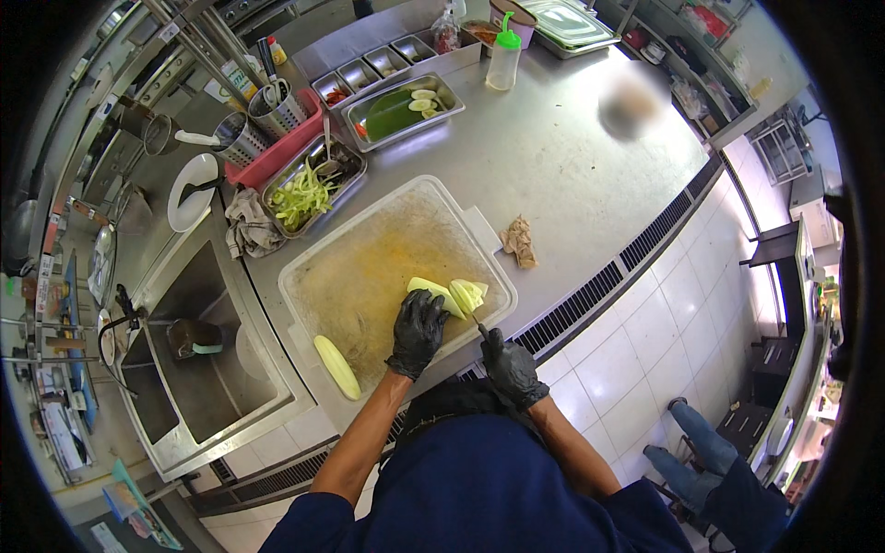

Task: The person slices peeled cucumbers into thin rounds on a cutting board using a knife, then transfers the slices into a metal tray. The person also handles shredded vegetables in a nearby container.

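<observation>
My left hand (418,333), in a black glove, presses a peeled pale-green cucumber (434,290) against the worn, yellow-stained cutting board (377,259). Its fingertips curl over the vegetable. In my right hand (511,366), also gloved, is a knife (477,321); only a small part of it shows, beside the cut pieces. Several cucumber slices (467,296) lean together just right of the piece under my left hand. Another peeled cucumber (337,366) lies by itself at the board's left front corner.
A steel tray (294,231) of peelings and a crumpled cloth (253,225) lie left of the board. Behind stand another steel tray (415,131) and a green-capped squeeze bottle (504,62). Crumpled brown paper (519,242) lies right. A sink (207,345) is left; a person (726,463) is at right.
</observation>
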The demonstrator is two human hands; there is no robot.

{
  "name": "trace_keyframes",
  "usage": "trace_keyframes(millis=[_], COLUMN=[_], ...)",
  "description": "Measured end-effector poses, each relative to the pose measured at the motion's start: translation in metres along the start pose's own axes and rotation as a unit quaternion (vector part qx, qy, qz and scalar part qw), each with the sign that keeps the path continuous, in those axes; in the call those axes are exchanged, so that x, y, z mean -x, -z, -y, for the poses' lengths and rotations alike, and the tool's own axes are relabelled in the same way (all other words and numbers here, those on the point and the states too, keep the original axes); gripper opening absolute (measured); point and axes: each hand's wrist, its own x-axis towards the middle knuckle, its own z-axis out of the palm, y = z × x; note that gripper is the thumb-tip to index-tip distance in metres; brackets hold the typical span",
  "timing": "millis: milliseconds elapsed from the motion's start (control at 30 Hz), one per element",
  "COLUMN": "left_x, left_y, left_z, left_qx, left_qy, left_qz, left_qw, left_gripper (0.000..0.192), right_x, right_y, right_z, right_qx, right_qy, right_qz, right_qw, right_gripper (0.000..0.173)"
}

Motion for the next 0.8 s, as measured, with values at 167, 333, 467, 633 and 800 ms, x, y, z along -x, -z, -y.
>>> trace_keyframes(millis=[167,333,467,633,800], left_x=[-0.004,-0.005,-0.004,-0.006,-0.008], left_y=[-0.001,-0.005,-0.009,-0.009,-0.008], left_z=[-0.001,-0.001,-0.001,-0.002,-0.005], left_qx=[0.006,-0.003,0.01,0.007,0.003], left_qy=[-0.002,0.003,0.015,0.008,0.009], left_qz=[-0.016,-0.02,-0.034,-0.042,-0.05], left_qw=[1.0,1.0,0.999,0.999,0.999], left_gripper=[0.034,0.032,0.032,0.027,0.026], right_x=[0.009,0.013,0.013,0.014,-0.001], right_y=[0.008,0.004,0.01,0.024,0.021], right_z=[0.006,0.009,0.011,0.013,0.013], right_qx=[0.016,-0.001,-0.032,-0.008,0.008], right_qy=[0.025,-0.007,-0.039,-0.021,0.003], right_qz=[-0.017,0.012,0.047,0.064,0.074], right_qw=[0.999,1.0,0.998,0.998,0.997], right_gripper=[0.045,0.031,0.026,0.031,0.033])
